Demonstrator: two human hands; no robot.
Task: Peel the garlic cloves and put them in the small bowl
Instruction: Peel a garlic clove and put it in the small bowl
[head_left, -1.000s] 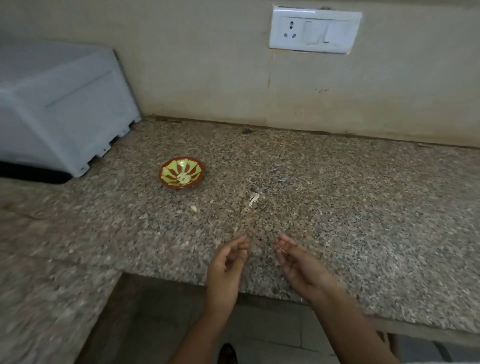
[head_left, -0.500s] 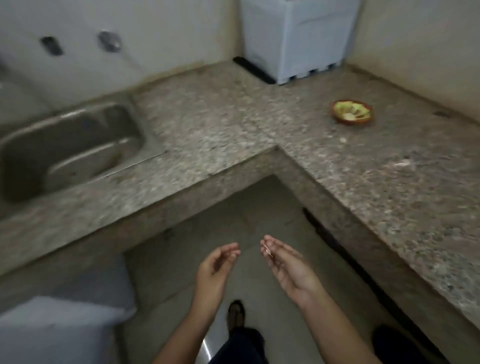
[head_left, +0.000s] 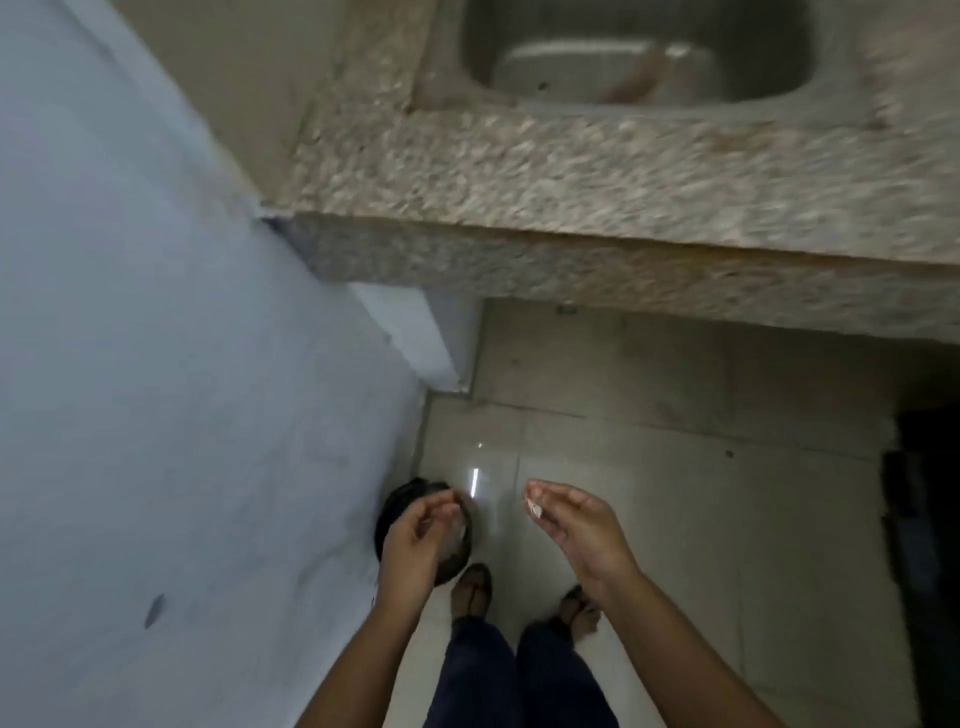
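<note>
Head view: below the desk's (head_left: 571, 171) front edge, a dark bin (head_left: 397, 506) stands on the floor directly under the curled left hand (head_left: 415, 540), whose contents I cannot tell. The right hand (head_left: 576, 525), just right of the bin, pinches a pale peel scrap (head_left: 535, 510). The bowl and cloves are out of view.

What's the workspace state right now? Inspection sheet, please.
Surface: granite counter, blurred; sink set in it.
Job's things: small bowl and cloves not in view; pale scrap, likely peel, at the right fingertips.
Clutter: black round object on the floor, partly behind the left hand.
Grips: right hand pinches the scrap; left hand fingers curled, contents unclear.
Cables: nothing seen.
Surroundings: white appliance on the left, tiled floor, person's sandalled feet.
</note>
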